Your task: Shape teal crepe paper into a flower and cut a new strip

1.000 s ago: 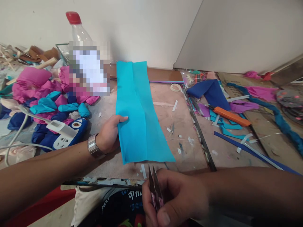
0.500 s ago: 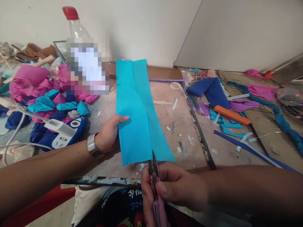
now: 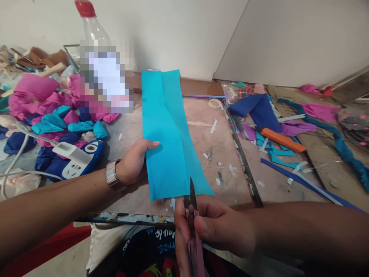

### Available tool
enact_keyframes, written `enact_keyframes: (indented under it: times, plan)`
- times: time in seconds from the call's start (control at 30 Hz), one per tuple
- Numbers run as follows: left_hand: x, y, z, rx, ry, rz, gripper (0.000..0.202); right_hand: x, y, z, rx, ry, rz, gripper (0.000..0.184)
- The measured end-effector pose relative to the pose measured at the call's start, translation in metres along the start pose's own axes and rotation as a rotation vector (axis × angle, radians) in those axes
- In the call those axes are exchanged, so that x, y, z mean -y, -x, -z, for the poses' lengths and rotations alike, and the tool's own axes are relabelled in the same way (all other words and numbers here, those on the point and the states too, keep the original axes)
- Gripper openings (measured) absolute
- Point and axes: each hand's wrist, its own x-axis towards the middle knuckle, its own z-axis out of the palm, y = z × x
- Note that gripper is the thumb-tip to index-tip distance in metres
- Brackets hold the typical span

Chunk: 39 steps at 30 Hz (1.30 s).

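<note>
We see the turquoise felt strip (image 3: 168, 134) lying flat and lengthwise on the worktable (image 3: 221, 154), its far end against the wall and its near edge close to the table's front rim. The left hand (image 3: 133, 163) grips the strip's left edge about halfway along, thumb on top of the felt, a metal wristwatch (image 3: 111, 175) on the wrist. The right hand (image 3: 210, 227) is closed around pink-handled snips (image 3: 192, 215), whose blades stand almost together, their tips resting at the strip's near edge, right of the centre fold.

To the strip's right we find a band of bare table strewn with small white offcuts, bounded by a dark metal ruler (image 3: 242, 157) running diagonally. Beyond the ruler lie an orange utility knife (image 3: 282, 140), dark blue felt (image 3: 258, 109) and a long blue strip (image 3: 305, 184). On the left, room is tighter: a white power strip (image 3: 73, 157) and a heap of pink, turquoise and navy scraps (image 3: 52, 115) lie near the left hand. A red-capped bottle (image 3: 92, 27) stands at the back.
</note>
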Motion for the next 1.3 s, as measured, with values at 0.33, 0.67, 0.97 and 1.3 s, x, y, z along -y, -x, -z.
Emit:
enact_keyframes:
  times: [0.33, 0.67, 0.97, 1.3]
  plan:
    - [0.0003, -0.0005, 0.0012, 0.041, 0.002, -0.011, 0.049, -0.0006, -0.0012, -0.0025, 0.004, 0.003, -0.004, 0.048]
    - [0.0005, 0.0001, -0.0002, 0.069, 0.010, -0.023, 0.043, 0.0034, -0.0004, -0.0071, -0.022, 0.032, -0.016, 0.048]
    - [0.0019, -0.0010, 0.0021, 0.079, 0.036, -0.011, 0.042, 0.0015, 0.0014, -0.0050, -0.054, 0.034, -0.082, 0.054]
    - [0.0001, -0.0003, -0.0002, 0.078, 0.028, -0.007, 0.040, 0.0038, 0.0003, -0.0059, -0.006, 0.016, -0.002, 0.046]
